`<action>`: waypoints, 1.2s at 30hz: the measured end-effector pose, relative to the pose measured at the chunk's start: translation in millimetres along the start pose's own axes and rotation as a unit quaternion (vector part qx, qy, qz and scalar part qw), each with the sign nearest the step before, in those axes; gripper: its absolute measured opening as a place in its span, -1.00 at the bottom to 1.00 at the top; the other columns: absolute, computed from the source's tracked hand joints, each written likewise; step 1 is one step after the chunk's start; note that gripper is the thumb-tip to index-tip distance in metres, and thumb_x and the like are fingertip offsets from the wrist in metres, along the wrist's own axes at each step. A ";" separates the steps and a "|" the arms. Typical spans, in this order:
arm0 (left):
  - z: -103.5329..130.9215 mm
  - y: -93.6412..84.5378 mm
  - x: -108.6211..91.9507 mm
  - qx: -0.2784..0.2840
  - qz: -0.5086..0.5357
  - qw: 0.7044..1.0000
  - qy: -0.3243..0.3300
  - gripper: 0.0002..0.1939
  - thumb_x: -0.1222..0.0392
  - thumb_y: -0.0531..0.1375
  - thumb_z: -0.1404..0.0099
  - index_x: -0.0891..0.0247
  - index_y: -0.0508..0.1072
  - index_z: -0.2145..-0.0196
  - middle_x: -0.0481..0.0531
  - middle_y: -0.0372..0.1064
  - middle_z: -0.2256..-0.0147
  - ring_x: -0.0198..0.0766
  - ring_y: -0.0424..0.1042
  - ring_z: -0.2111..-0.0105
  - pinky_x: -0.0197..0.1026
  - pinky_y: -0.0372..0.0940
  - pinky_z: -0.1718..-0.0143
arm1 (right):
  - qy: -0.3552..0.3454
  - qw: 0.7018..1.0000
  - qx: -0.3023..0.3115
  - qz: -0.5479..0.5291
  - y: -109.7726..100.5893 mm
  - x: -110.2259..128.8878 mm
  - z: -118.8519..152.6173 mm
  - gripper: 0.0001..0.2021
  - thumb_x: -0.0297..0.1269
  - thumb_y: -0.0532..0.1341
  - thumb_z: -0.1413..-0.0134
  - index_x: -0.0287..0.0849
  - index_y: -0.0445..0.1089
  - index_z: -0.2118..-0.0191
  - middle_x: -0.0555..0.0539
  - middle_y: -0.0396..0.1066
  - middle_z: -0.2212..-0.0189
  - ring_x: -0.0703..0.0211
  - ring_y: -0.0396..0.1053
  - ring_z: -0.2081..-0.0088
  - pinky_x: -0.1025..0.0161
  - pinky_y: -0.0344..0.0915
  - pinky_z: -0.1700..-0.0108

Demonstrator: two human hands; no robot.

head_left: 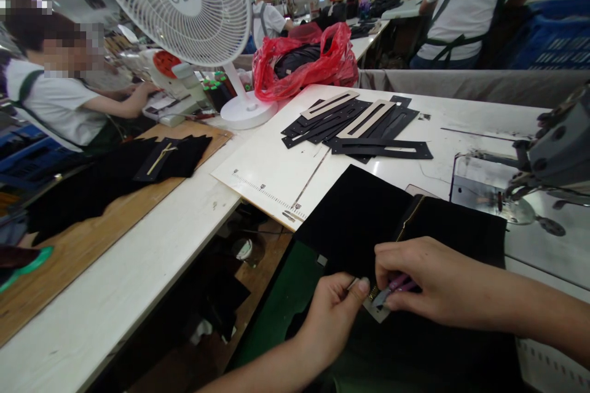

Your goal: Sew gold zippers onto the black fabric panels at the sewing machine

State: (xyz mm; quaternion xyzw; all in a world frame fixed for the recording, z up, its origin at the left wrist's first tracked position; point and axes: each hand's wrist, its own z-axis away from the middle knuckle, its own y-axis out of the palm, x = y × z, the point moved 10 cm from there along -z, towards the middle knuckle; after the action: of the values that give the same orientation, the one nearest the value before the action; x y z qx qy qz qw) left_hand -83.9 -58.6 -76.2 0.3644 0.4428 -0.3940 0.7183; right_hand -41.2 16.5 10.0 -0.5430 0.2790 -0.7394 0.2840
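A black fabric piece [354, 209] with a gold-toothed zipper [410, 216] hangs over the near edge of the white table. My left hand [334, 307] pinches the fabric's edge beside the zipper's lower end. Small purple-handled snips [402, 283] are in my right hand [421, 276], its fingers wrapped round them. Their blades lie at the zipper end, by a small pale patch [378, 312], just right of my left fingertips.
Black slotted strips and pale templates [366, 120] are piled on the white table [258, 166]. A sewing machine [562, 141] stands right; a white fan [249, 112] and red bag [306, 67] stand behind. More black fabric [106, 178] lies left. Other people sit around.
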 end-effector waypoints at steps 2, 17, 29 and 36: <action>-0.7 -0.4 1.2 0.000 -0.008 1.000 -0.001 -0.44 -0.27 0.19 -0.09 0.35 0.31 0.64 -0.12 0.06 0.66 -0.42 0.01 0.60 -0.33 -0.03 0.54 | -0.004 1.000 0.000 0.000 -0.5 1.8 0.9 -0.89 -0.43 0.27 0.13 -0.12 0.33 0.44 0.10 0.34 0.47 0.33 0.29 0.44 0.41 0.15 0.42; 42.9 -5.5 -85.3 -0.022 -0.374 0.842 0.389 -0.86 0.41 0.13 -0.27 0.23 0.40 0.25 0.00 0.25 0.35 -0.29 0.25 0.33 -0.22 0.13 0.31 | -0.042 0.945 -0.286 0.151 -9.7 -34.2 42.1 -0.68 -0.28 0.15 -0.13 -0.09 0.30 -0.02 -0.02 0.45 0.26 0.23 0.36 0.40 0.27 0.24 0.36; 24.3 32.6 -96.7 0.079 -0.560 0.737 0.370 -0.88 0.29 0.05 -0.35 0.28 0.37 0.30 0.04 0.24 0.32 -0.22 0.21 0.29 -0.11 0.08 0.25 | -0.057 0.937 -0.310 0.150 -11.2 -28.9 44.9 -0.70 -0.29 0.13 -0.12 -0.13 0.33 0.01 -0.04 0.45 0.32 0.25 0.35 0.42 0.31 0.19 0.38; 25.1 37.7 -83.9 0.122 -0.595 0.709 0.357 -0.87 0.36 -0.03 -0.35 0.31 0.28 0.33 0.07 0.23 0.27 -0.19 0.19 0.22 -0.11 0.12 0.22 | -0.042 0.941 -0.291 0.164 -9.2 -30.3 42.7 -0.70 -0.29 0.10 -0.14 -0.17 0.34 0.00 -0.07 0.43 0.33 0.24 0.32 0.44 0.29 0.17 0.38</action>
State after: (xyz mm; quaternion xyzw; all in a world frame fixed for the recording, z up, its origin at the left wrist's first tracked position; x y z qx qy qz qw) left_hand -66.6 -44.2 16.5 0.2234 0.7394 -0.6310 0.0724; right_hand 6.3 40.3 7.9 -0.5792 0.5553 -0.5453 0.2425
